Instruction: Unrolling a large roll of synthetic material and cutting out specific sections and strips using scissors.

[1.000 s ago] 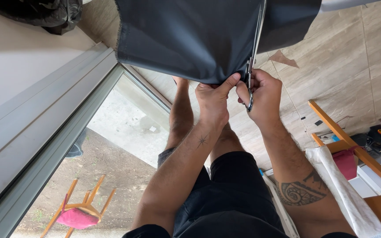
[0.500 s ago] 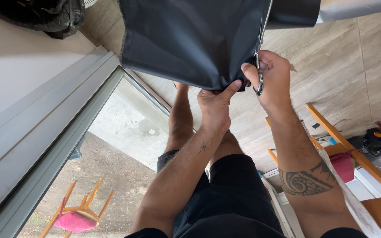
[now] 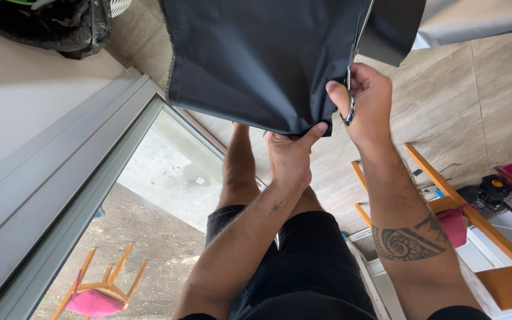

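No labels, signs or screens showing around me, only one possible package — a bulging black plastic bag (image 3: 48, 26) lying at the top left corner, beside the pale wall.

Dark fabric (image 3: 256, 59) hung close above both hands, blocking upward reach. Left, the sliding-door frame (image 3: 72, 178) hemmed things in; right, an orange wooden frame (image 3: 475, 219) probably crowded the forearm. Bare floor (image 3: 493, 101) lay open between.
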